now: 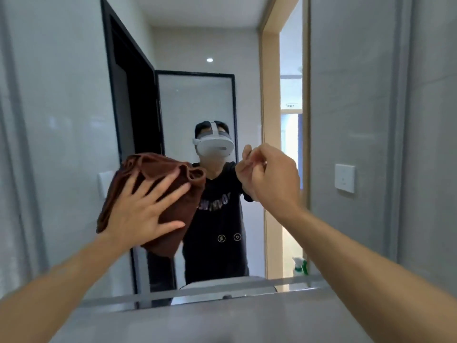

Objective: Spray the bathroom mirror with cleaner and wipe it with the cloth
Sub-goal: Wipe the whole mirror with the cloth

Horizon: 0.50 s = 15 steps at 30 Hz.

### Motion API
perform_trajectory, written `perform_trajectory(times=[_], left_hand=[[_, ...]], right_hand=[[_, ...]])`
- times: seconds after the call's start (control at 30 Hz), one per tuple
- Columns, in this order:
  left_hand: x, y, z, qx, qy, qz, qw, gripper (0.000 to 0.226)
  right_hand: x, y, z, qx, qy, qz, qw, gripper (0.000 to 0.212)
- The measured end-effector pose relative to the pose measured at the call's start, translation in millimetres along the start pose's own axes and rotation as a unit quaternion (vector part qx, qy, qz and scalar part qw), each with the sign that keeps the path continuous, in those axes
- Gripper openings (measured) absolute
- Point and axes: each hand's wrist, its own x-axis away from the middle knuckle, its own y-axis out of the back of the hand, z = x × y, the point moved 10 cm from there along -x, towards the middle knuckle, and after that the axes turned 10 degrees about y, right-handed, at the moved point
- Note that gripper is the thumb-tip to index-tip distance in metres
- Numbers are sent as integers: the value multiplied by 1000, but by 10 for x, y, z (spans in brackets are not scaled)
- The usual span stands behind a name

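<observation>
**Forearms up at mirror, cloth pressed to glass**

Forearms nearest, reaching up. Left hand [142, 211] spread flat, pressing brown cloth [158, 194] against mirror [74, 132], left of centre. Right hand [272, 174] raised at glass, fingers curled, holding nothing visible. Green spray bottle [301, 266] seen low right, near mirror's bottom edge. White wall switch [344, 178] on tile, right.

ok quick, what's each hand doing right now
Left hand: open, fingers spread, pressing the cloth against the mirror.
Right hand: fingers curled near the mirror, holding nothing visible.
</observation>
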Motion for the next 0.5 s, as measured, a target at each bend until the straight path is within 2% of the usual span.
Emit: perform_trajectory(times=[0.1, 0.17, 0.23, 0.3, 0.37, 0.5], left_hand=[[-566, 244, 1002, -30, 142, -13, 989, 82], [-843, 382, 1292, -14, 262, -21, 965, 79], [-995, 439, 1203, 12, 366, -37, 930, 76], [-1088, 435, 777, 30, 409, -37, 911, 76], [-1184, 388, 79, 41, 365, -25, 930, 79], [-1166, 278, -1730, 82, 127, 0, 989, 83]], right_hand=[[-279, 178, -68, 10, 3, -16, 1000, 22], [-436, 370, -174, 19, -6, -35, 999, 25], [-571, 562, -276, 38, -9, -49, 998, 27], [-643, 725, -359, 60, -10, -56, 997, 27], [-673, 830, -407, 77, -6, -60, 995, 27], [-617, 901, -458, 89, 2, -74, 993, 26]])
